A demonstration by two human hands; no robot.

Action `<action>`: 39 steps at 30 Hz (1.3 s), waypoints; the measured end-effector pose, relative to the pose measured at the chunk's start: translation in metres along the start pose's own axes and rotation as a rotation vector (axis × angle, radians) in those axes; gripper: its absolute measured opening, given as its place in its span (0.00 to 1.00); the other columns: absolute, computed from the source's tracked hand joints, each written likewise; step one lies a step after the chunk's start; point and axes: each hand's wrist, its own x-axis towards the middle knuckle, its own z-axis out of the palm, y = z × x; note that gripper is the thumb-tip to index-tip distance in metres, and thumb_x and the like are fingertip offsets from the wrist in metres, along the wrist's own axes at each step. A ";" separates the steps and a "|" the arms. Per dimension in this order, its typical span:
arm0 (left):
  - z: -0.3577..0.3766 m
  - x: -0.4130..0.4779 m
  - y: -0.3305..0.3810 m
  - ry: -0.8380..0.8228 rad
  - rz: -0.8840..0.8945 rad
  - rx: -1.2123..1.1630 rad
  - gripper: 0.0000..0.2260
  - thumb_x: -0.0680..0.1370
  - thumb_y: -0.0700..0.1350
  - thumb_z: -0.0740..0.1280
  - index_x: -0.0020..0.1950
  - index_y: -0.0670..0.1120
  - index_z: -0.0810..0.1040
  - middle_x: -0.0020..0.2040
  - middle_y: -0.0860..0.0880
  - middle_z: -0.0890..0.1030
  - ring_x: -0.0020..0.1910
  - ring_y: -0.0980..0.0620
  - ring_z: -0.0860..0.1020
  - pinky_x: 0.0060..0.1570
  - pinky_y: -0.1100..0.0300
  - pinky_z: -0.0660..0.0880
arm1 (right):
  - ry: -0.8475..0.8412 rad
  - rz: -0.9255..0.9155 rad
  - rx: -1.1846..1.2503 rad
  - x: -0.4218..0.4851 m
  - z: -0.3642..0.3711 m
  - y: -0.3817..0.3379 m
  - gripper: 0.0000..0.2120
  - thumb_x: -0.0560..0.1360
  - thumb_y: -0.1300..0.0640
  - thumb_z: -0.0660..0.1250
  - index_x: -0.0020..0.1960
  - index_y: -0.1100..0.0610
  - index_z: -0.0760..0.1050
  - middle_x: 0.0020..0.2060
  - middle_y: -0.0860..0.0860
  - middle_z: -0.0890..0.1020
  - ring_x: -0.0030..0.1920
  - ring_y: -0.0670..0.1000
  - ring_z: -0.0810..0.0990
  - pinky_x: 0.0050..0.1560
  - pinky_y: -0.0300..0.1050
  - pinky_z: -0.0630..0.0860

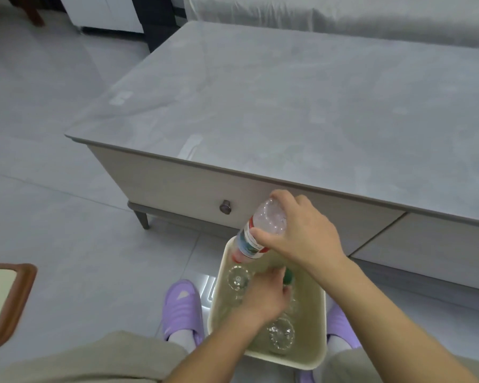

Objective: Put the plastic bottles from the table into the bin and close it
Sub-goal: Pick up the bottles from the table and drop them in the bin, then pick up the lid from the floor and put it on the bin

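Note:
A cream open-topped bin (310, 363) stands on the floor between my feet, in front of the low grey table (288, 106). My right hand (302, 230) grips a clear plastic bottle (263, 225) with a red and white label, tilted neck-down over the bin's far rim. My left hand (266, 297) reaches inside the bin and is closed around a clear bottle with a green cap (288, 277). Two more clear bottles lie in the bin, one at the far left (237, 277) and one near the front (281, 334). No lid shows.
The table's drawer front with a round knob (225, 207) faces me just behind the bin. My purple slippers (181, 305) flank the bin. A brown-framed object (9, 299) lies on the floor at the left. A sofa stands behind the table.

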 end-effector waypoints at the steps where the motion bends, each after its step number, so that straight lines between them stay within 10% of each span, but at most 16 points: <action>1: -0.001 -0.004 0.001 -0.029 0.022 0.014 0.11 0.76 0.45 0.58 0.56 0.43 0.71 0.55 0.40 0.79 0.54 0.38 0.76 0.51 0.50 0.72 | -0.001 -0.020 -0.067 0.000 0.000 0.000 0.30 0.66 0.36 0.66 0.65 0.42 0.62 0.52 0.49 0.71 0.47 0.57 0.77 0.40 0.46 0.72; 8: -0.015 -0.028 -0.026 0.023 0.053 -0.128 0.12 0.78 0.46 0.59 0.55 0.45 0.79 0.54 0.43 0.82 0.53 0.44 0.78 0.51 0.56 0.72 | -0.425 0.024 -0.290 -0.001 0.051 0.041 0.45 0.69 0.39 0.69 0.76 0.42 0.44 0.70 0.58 0.60 0.62 0.61 0.73 0.55 0.53 0.74; 13: -0.033 -0.044 -0.083 0.409 -0.122 -0.143 0.13 0.76 0.45 0.62 0.58 0.44 0.78 0.56 0.45 0.79 0.56 0.45 0.77 0.56 0.53 0.73 | -0.225 0.103 -0.354 -0.017 0.062 0.089 0.28 0.72 0.43 0.64 0.68 0.53 0.65 0.63 0.57 0.70 0.61 0.59 0.71 0.56 0.52 0.74; 16: -0.029 -0.051 -0.111 0.335 -0.337 -0.119 0.16 0.77 0.45 0.62 0.64 0.45 0.73 0.60 0.44 0.76 0.60 0.43 0.75 0.59 0.53 0.72 | -0.108 0.389 -0.337 -0.031 0.068 0.120 0.23 0.74 0.43 0.62 0.60 0.59 0.67 0.58 0.59 0.74 0.58 0.61 0.74 0.51 0.52 0.74; 19: -0.013 -0.060 -0.112 0.129 -0.365 -0.022 0.12 0.79 0.47 0.54 0.38 0.48 0.70 0.44 0.44 0.82 0.48 0.40 0.80 0.47 0.52 0.75 | -0.346 0.604 -0.210 -0.046 0.087 0.136 0.18 0.78 0.49 0.54 0.60 0.61 0.70 0.58 0.60 0.77 0.58 0.60 0.77 0.51 0.48 0.72; 26: -0.033 -0.087 -0.140 0.153 -0.506 0.076 0.09 0.76 0.46 0.54 0.38 0.45 0.67 0.40 0.45 0.77 0.39 0.43 0.74 0.38 0.56 0.70 | -0.470 0.485 0.102 -0.046 0.121 0.099 0.08 0.78 0.61 0.54 0.49 0.60 0.72 0.40 0.57 0.79 0.30 0.52 0.78 0.24 0.38 0.72; 32: -0.073 -0.133 -0.216 0.211 -0.699 0.050 0.10 0.77 0.46 0.54 0.40 0.46 0.72 0.48 0.44 0.82 0.48 0.42 0.79 0.40 0.57 0.71 | -0.531 0.287 0.031 -0.010 0.175 0.016 0.12 0.75 0.57 0.55 0.52 0.57 0.75 0.43 0.57 0.83 0.37 0.57 0.83 0.43 0.50 0.81; 39: -0.120 -0.218 -0.319 0.302 -0.923 -0.012 0.10 0.77 0.48 0.55 0.40 0.48 0.71 0.49 0.45 0.82 0.47 0.44 0.79 0.41 0.58 0.70 | -0.609 -0.031 -0.052 0.018 0.257 -0.123 0.06 0.75 0.57 0.56 0.45 0.57 0.71 0.33 0.52 0.78 0.29 0.52 0.76 0.31 0.41 0.68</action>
